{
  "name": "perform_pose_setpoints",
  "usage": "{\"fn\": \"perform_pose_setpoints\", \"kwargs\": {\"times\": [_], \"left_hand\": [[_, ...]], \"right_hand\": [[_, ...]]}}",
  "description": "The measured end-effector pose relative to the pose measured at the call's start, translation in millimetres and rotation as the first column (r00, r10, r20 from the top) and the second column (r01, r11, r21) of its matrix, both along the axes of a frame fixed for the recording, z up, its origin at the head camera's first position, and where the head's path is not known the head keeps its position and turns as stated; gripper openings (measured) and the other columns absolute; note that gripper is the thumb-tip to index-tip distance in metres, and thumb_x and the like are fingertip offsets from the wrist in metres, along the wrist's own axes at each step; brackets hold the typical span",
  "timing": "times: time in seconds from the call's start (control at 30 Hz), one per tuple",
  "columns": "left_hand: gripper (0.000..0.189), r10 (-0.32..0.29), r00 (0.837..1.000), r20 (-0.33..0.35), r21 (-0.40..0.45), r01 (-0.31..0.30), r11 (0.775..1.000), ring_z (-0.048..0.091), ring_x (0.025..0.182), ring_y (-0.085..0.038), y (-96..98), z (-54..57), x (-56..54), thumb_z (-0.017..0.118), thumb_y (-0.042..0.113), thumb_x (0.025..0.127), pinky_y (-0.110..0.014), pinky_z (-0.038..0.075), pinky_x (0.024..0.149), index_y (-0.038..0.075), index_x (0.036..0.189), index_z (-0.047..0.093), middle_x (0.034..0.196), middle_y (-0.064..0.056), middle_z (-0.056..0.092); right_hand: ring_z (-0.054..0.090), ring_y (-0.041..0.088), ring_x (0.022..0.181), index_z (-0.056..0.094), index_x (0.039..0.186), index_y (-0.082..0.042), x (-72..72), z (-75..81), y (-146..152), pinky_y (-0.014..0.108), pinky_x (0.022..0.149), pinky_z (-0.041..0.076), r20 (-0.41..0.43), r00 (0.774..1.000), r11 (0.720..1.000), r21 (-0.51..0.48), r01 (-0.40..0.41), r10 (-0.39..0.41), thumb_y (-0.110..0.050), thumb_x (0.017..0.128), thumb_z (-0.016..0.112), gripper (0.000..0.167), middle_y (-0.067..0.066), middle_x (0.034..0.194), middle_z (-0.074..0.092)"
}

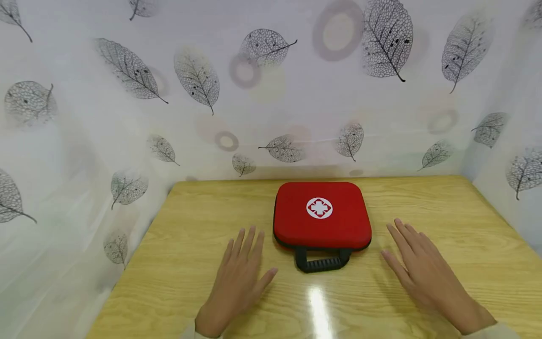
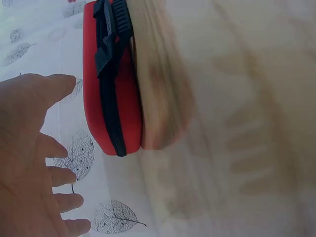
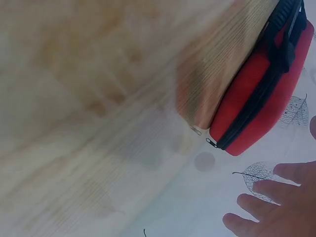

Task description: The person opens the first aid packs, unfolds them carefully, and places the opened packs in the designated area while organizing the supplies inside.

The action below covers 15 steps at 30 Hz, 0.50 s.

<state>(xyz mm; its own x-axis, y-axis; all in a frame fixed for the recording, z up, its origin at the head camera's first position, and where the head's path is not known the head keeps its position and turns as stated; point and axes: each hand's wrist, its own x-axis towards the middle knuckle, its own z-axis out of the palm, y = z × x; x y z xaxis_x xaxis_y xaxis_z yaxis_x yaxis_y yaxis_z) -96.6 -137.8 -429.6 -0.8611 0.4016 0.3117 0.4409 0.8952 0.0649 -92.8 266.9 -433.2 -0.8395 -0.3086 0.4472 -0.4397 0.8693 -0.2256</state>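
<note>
A red first aid case [image 1: 292, 212] with a white cross emblem lies on the wooden table, its black handle [image 1: 322, 264] toward me. It is closed, and a black zipper [image 2: 109, 108] runs round its side in the left wrist view. A zipper pull [image 3: 211, 142] shows at its corner in the right wrist view. To the left of the case is my left hand [image 1: 237, 278], fingers straight and thumb out toward the handle. On the other side, my right hand [image 1: 432, 273] has its fingers extended too. Neither hand touches the case.
The glossy wooden table [image 1: 211, 207] reflects a bright light streak near its front. Pale curtains [image 1: 296, 103] printed with leaves hang behind the table and along both sides.
</note>
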Motion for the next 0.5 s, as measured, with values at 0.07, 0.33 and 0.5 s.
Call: {"fn": "perform_pose_setpoints", "kwargs": {"times": [0.07, 0.33, 0.5], "left_hand": [[0.079, -0.025, 1.000, -0.003, 0.005, 0.025, 1.000, 0.027, 0.149, -0.040, 3.0, 2.8, -6.0, 0.058, 0.054, 0.098, -0.060, 0.027, 0.117, 0.006, 0.157, 0.036, 0.162, -0.019, 0.030], [0.082, -0.089, 0.994, 0.070, 0.019, 0.088, 0.996, 0.025, 0.150, -0.041, 18.3, 17.8, -33.3, 0.055, 0.056, 0.100, -0.057, 0.026, 0.119, 0.005, 0.159, 0.030, 0.163, -0.018, 0.029], [0.081, -0.111, 0.986, 0.126, 0.021, 0.110, 0.994, 0.025, 0.150, -0.040, 26.9, 22.4, -53.2, 0.053, 0.056, 0.100, -0.055, 0.025, 0.120, 0.007, 0.160, 0.029, 0.163, -0.017, 0.029]], "right_hand": [[0.040, 0.049, 0.136, 0.042, 0.150, 0.005, -9.2, 1.8, 0, 0.058, 0.117, 0.025, 0.029, 0.999, 1.000, -0.008, -0.013, 0.013, -0.027, 0.101, 0.062, 0.062, 0.029, 0.152, 0.041], [0.045, 0.054, 0.128, 0.043, 0.145, 0.011, -52.4, 9.6, 3, 0.069, 0.098, 0.040, 0.137, 0.990, 0.998, -0.062, -0.026, 0.034, -0.018, 0.100, 0.065, 0.058, 0.034, 0.146, 0.044], [0.043, 0.055, 0.128, 0.041, 0.144, 0.013, -83.8, 10.3, 4, 0.069, 0.101, 0.037, 0.244, 0.969, 0.994, -0.109, -0.016, 0.043, -0.013, 0.101, 0.062, 0.055, 0.035, 0.143, 0.045]]}}
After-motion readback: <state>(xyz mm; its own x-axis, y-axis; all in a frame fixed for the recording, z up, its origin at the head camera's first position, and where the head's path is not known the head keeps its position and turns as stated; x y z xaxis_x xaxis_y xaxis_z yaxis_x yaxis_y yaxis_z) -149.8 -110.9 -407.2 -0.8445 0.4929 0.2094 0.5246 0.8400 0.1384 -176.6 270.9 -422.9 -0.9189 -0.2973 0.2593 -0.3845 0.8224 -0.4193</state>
